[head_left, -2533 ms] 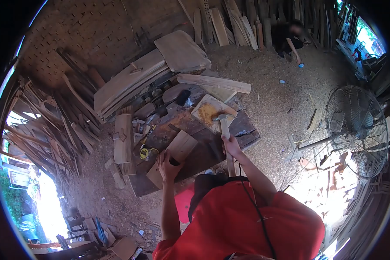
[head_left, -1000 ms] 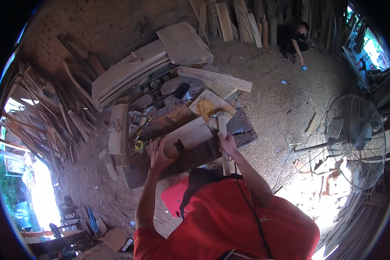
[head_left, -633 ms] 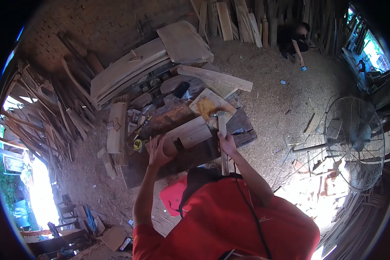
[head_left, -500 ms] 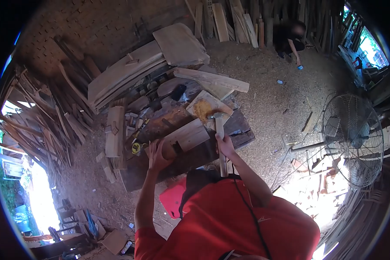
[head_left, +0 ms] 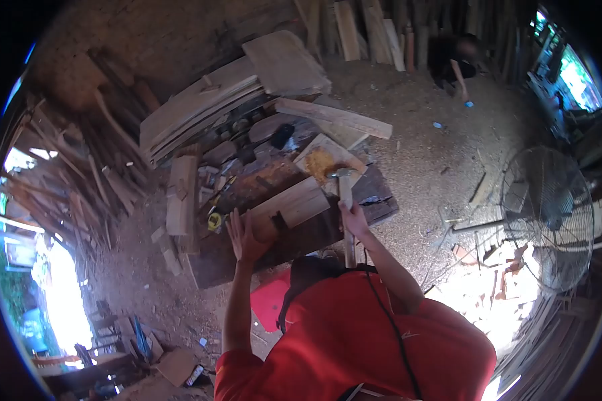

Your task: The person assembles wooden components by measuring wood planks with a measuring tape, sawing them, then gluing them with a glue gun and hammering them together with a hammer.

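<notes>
A light wooden board with a dark slot lies on the dark workbench. At the board's left end is my left hand, fingers spread and raised, palm by the wood. My right hand is wrapped round the handle of a hammer, whose head is beyond the board's right end. Behind the hammer head, a pale wooden piece carries a heap of sawdust. A yellow tape measure sits left of my left hand.
Stacked planks lie behind the bench, and a short plank block stands at its left. A large fan is on the right. Another person crouches at the back right. Scrap wood covers the floor near the fan.
The fingers of my left hand have straightened and lifted from the board's edge. My right hand keeps its hold on the hammer. The whole view has shifted slightly.
</notes>
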Demonstrator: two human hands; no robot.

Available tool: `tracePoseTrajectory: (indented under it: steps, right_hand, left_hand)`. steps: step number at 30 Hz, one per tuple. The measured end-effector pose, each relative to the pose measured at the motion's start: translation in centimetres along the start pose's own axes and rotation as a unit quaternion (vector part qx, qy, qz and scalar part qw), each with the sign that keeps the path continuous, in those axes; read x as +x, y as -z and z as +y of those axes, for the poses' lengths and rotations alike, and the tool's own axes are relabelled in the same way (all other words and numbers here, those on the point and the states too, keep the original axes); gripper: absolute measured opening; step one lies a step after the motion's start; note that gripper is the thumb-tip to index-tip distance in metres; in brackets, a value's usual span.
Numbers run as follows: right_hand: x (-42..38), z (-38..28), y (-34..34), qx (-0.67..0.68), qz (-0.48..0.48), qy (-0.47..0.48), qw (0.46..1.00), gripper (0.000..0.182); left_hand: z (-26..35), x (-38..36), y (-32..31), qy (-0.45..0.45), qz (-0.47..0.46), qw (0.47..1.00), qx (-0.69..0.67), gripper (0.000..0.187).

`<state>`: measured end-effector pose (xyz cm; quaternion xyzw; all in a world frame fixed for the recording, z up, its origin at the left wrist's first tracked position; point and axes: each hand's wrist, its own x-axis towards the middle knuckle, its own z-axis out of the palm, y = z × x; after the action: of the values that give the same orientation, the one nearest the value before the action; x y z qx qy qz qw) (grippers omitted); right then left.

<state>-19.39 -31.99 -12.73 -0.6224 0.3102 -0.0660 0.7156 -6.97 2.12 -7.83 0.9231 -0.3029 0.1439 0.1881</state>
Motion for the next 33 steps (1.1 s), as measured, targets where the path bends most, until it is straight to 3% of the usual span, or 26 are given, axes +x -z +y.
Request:
tracePoseTrajectory:
  steps: [8, 19, 25, 28, 33]
  right_hand:
    - [0.5, 0.5, -0.1, -0.005, -0.004, 0.014, 1.0, 0.034]
    - [-0.1, -0.6, -0.5, -0.017, -0.011, 0.048, 0.999, 0.033]
    - [-2.7, -4.8, -1.0, -0.233, -0.054, 0.1, 0.966, 0.037]
    - [-4.2, -5.9, -1.9, -0.398, -0.075, 0.23, 0.885, 0.043]
    - [-5.9, -8.3, -3.9, -0.393, -0.141, 0.218, 0.882, 0.042]
  left_hand:
    - [-1.3, -0.4, -1.1, 0.012, 0.044, 0.999, -0.002, 0.121]
    - [-1.6, -3.1, 1.8, 0.079, 0.036, 0.996, 0.021, 0.115]
    - [-1.6, -3.2, 1.9, 0.1, 0.019, 0.995, 0.014, 0.116]
    - [-1.7, -3.1, 1.8, 0.108, 0.014, 0.994, 0.017, 0.118]
    - [-1.4, -3.0, 2.0, 0.113, 0.012, 0.993, 0.034, 0.118]
